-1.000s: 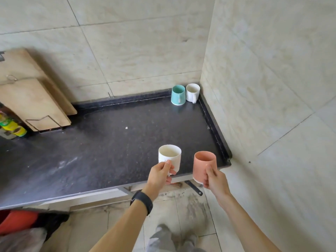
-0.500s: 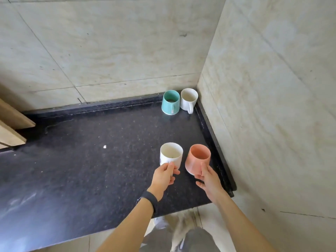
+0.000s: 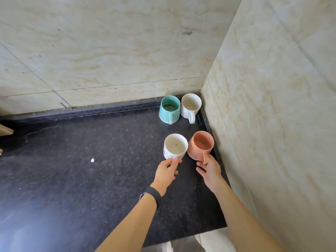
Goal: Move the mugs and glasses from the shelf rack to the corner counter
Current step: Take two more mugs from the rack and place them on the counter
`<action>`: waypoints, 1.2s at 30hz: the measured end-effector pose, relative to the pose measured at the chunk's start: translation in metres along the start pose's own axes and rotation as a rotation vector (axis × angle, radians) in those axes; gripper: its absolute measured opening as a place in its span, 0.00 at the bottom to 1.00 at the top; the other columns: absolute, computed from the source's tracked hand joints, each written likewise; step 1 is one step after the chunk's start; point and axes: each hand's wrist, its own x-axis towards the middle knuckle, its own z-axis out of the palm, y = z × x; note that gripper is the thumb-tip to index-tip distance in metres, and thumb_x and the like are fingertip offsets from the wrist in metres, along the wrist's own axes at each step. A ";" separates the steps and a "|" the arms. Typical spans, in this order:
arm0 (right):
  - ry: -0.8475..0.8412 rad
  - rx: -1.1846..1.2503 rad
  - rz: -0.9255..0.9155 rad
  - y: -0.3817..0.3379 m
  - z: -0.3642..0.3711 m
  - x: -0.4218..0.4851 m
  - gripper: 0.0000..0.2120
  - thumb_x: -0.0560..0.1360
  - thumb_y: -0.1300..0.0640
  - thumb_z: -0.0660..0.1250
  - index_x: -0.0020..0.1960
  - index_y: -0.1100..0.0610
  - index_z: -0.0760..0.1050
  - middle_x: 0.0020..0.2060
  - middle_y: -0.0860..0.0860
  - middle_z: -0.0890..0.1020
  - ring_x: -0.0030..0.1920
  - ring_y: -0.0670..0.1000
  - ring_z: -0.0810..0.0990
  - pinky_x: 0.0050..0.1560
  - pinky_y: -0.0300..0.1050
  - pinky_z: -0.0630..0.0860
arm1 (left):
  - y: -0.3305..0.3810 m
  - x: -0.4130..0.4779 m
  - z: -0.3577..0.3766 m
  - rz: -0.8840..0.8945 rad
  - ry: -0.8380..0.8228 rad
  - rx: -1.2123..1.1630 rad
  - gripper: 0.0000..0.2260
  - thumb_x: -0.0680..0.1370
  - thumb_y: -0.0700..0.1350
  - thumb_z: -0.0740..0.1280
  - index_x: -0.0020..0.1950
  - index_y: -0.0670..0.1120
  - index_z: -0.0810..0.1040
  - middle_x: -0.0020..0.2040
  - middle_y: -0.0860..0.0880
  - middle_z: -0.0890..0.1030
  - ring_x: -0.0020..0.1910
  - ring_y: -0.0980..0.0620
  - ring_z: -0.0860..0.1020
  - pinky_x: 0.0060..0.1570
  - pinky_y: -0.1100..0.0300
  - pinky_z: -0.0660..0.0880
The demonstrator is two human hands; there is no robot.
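Observation:
My left hand (image 3: 166,171) grips the handle of a white mug (image 3: 175,146) over the black counter (image 3: 91,170). My right hand (image 3: 209,168) holds a salmon-pink mug (image 3: 201,144) by its handle, right beside the white one and close to the right wall. Both held mugs are upright, mouths up; whether their bases touch the counter I cannot tell. In the far corner stand a teal mug (image 3: 169,109) and another white mug (image 3: 190,107), side by side and touching, handles facing me.
Tiled walls (image 3: 272,106) close the counter at the back and right. A raised black lip runs along both walls. A wooden board edge (image 3: 5,131) shows at the far left. A small white speck (image 3: 92,160) lies mid-counter. Pale floor shows below the counter's front edge.
Both hands carried their mugs forward from the counter's front edge toward the corner, and lower. The view moved closer and to the right, so the wooden boards mostly left the frame.

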 end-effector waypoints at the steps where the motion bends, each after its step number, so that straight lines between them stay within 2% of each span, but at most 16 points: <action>1: 0.001 -0.020 -0.001 -0.002 0.001 0.005 0.07 0.84 0.53 0.58 0.57 0.55 0.72 0.58 0.56 0.77 0.51 0.52 0.77 0.58 0.52 0.74 | 0.003 0.004 0.001 -0.006 0.001 0.000 0.12 0.83 0.54 0.58 0.53 0.54 0.81 0.50 0.53 0.79 0.44 0.54 0.77 0.43 0.60 0.75; 3: 0.012 -0.075 -0.020 -0.003 0.004 0.014 0.10 0.84 0.53 0.59 0.58 0.56 0.75 0.58 0.55 0.79 0.54 0.54 0.78 0.57 0.50 0.74 | 0.010 0.012 0.003 -0.032 -0.005 0.018 0.12 0.83 0.55 0.58 0.54 0.56 0.81 0.52 0.54 0.79 0.45 0.54 0.78 0.44 0.60 0.75; 6: 0.023 -0.173 -0.085 -0.005 0.008 0.026 0.11 0.84 0.51 0.58 0.49 0.52 0.77 0.55 0.55 0.81 0.53 0.54 0.79 0.56 0.49 0.76 | 0.017 0.025 0.005 -0.059 -0.020 0.073 0.11 0.83 0.56 0.57 0.54 0.57 0.79 0.53 0.55 0.78 0.48 0.54 0.79 0.42 0.61 0.75; 8: 0.021 -0.184 -0.103 -0.008 0.009 0.030 0.11 0.84 0.51 0.59 0.48 0.52 0.77 0.53 0.54 0.81 0.53 0.53 0.80 0.57 0.48 0.77 | 0.021 0.032 0.007 -0.082 -0.023 0.095 0.12 0.83 0.56 0.57 0.55 0.56 0.79 0.52 0.55 0.78 0.49 0.53 0.79 0.40 0.63 0.74; 12: 0.033 -0.150 -0.114 -0.011 0.013 0.037 0.12 0.83 0.51 0.61 0.52 0.58 0.79 0.51 0.54 0.82 0.53 0.53 0.82 0.58 0.48 0.78 | 0.022 0.042 0.008 -0.076 -0.016 0.110 0.12 0.83 0.56 0.58 0.53 0.56 0.80 0.51 0.55 0.78 0.49 0.53 0.78 0.41 0.62 0.73; 15: 0.026 -0.137 -0.132 -0.013 0.019 0.041 0.11 0.83 0.52 0.62 0.49 0.56 0.80 0.51 0.54 0.83 0.54 0.54 0.83 0.60 0.51 0.79 | 0.020 0.046 0.008 -0.075 -0.017 0.111 0.11 0.83 0.56 0.58 0.51 0.59 0.81 0.50 0.57 0.78 0.50 0.53 0.78 0.44 0.62 0.73; 19: 0.029 -0.148 -0.128 -0.015 0.024 0.046 0.12 0.83 0.52 0.62 0.57 0.58 0.80 0.52 0.52 0.83 0.55 0.52 0.83 0.62 0.51 0.78 | 0.022 0.053 0.009 -0.056 0.007 0.146 0.12 0.83 0.56 0.58 0.51 0.59 0.81 0.51 0.57 0.79 0.49 0.53 0.79 0.48 0.59 0.75; 23: 0.022 -0.138 -0.115 -0.016 0.026 0.045 0.11 0.84 0.53 0.60 0.52 0.57 0.79 0.53 0.54 0.82 0.56 0.53 0.82 0.64 0.51 0.77 | 0.027 0.059 0.010 -0.031 0.011 0.173 0.13 0.83 0.56 0.58 0.55 0.58 0.81 0.52 0.56 0.79 0.48 0.54 0.78 0.47 0.60 0.75; 25: 0.016 -0.141 -0.104 -0.018 0.027 0.043 0.13 0.84 0.53 0.59 0.56 0.60 0.78 0.53 0.53 0.81 0.56 0.52 0.81 0.65 0.52 0.76 | 0.029 0.063 0.008 -0.007 -0.002 0.201 0.13 0.83 0.56 0.58 0.55 0.57 0.82 0.53 0.54 0.80 0.47 0.54 0.77 0.48 0.59 0.76; 27: 0.022 -0.146 -0.091 -0.020 0.029 0.040 0.14 0.84 0.52 0.59 0.61 0.60 0.76 0.53 0.52 0.81 0.56 0.52 0.81 0.65 0.51 0.76 | 0.031 0.066 0.006 0.002 -0.014 0.249 0.14 0.83 0.57 0.58 0.54 0.57 0.83 0.52 0.53 0.80 0.47 0.53 0.77 0.54 0.54 0.78; 29: 0.035 -0.169 -0.080 -0.022 0.029 0.035 0.14 0.84 0.50 0.59 0.61 0.58 0.75 0.54 0.51 0.80 0.56 0.52 0.81 0.63 0.50 0.76 | 0.034 0.067 0.004 -0.010 -0.025 0.273 0.14 0.83 0.58 0.58 0.54 0.57 0.83 0.52 0.53 0.80 0.48 0.52 0.76 0.59 0.52 0.77; 32: 0.041 -0.291 -0.090 -0.026 0.025 0.031 0.15 0.83 0.47 0.60 0.56 0.59 0.75 0.52 0.51 0.80 0.53 0.52 0.82 0.60 0.49 0.78 | 0.036 0.063 0.003 -0.036 -0.053 0.315 0.16 0.82 0.58 0.58 0.60 0.54 0.81 0.57 0.51 0.80 0.51 0.51 0.77 0.62 0.51 0.76; 34: 0.042 -0.480 -0.139 -0.030 0.018 0.024 0.20 0.81 0.41 0.60 0.54 0.58 0.76 0.50 0.53 0.82 0.51 0.54 0.82 0.58 0.51 0.80 | 0.038 0.056 0.002 -0.061 -0.083 0.382 0.19 0.81 0.58 0.60 0.67 0.51 0.75 0.62 0.49 0.79 0.57 0.48 0.78 0.64 0.48 0.75; 36: 0.053 -0.656 -0.185 -0.032 0.011 0.008 0.26 0.78 0.35 0.59 0.61 0.56 0.74 0.54 0.51 0.80 0.57 0.56 0.81 0.57 0.51 0.79 | 0.038 0.045 -0.002 -0.076 -0.104 0.432 0.20 0.81 0.55 0.62 0.71 0.50 0.71 0.66 0.49 0.78 0.61 0.45 0.78 0.65 0.48 0.75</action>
